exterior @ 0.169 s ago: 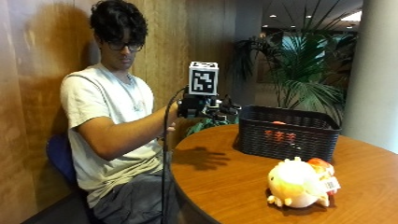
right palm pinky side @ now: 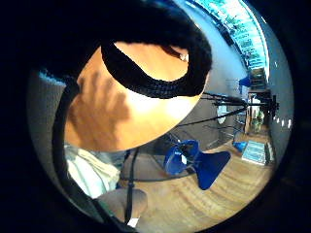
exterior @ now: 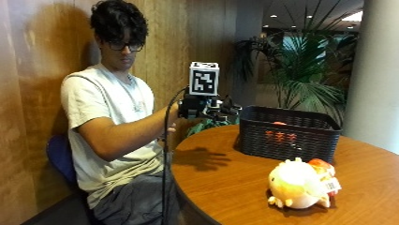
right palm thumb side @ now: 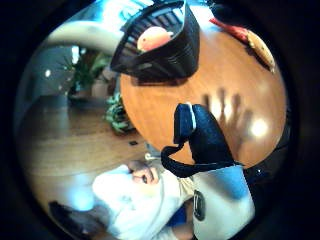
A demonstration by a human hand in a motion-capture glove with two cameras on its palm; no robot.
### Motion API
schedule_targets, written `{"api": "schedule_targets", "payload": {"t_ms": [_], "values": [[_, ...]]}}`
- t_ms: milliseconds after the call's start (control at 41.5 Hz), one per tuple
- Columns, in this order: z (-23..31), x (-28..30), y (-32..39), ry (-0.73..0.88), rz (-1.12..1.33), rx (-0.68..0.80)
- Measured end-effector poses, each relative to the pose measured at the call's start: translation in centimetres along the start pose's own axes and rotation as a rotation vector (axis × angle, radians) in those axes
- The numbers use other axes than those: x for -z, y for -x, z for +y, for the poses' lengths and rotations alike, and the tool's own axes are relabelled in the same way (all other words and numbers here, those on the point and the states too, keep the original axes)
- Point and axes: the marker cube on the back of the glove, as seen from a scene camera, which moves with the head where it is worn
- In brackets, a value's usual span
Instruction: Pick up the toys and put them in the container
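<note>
**A:** Starting at the left, what is there?

**B:** A person sits on a blue chair (exterior: 59, 157) against the wooden wall, arm stretched forward. The right hand (exterior: 203, 108) hangs in the air above the near edge of the round table (exterior: 231, 183), touching nothing.

**A:** And the fingers?

**B:** Spread wide and straight, holding nothing. Their shadow (exterior: 198, 158) falls on the wood right under them, each finger showing apart; the thumb-side palm view shows the same splayed shadow (right palm thumb side: 227, 112).

**A:** What lies beyond the fingertips?

**B:** The black basket (exterior: 289, 133), just past them on the table. An orange toy (right palm thumb side: 154, 38) already sits inside it; from the outside view it shows through the slats.

**A:** Farther right?

**B:** A round plush toy (exterior: 300, 183), pale yellow with an orange-red part and a white tag, lies on the table well apart from the fingers, on the nearer side of the basket. Behind the basket stands a leafy plant (exterior: 305, 75).
</note>
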Motion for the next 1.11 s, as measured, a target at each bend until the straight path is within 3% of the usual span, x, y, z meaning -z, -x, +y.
{"api": "schedule_targets", "payload": {"t_ms": [698, 963, 1108], "values": [[-1.9, 1.1, -3.9, -0.047, -0.024, -0.080], [-8.1, 2.7, -11.0, -0.060, 0.008, -0.222], [-13.0, 2.0, -15.9, 0.036, -0.003, -0.357]]}}
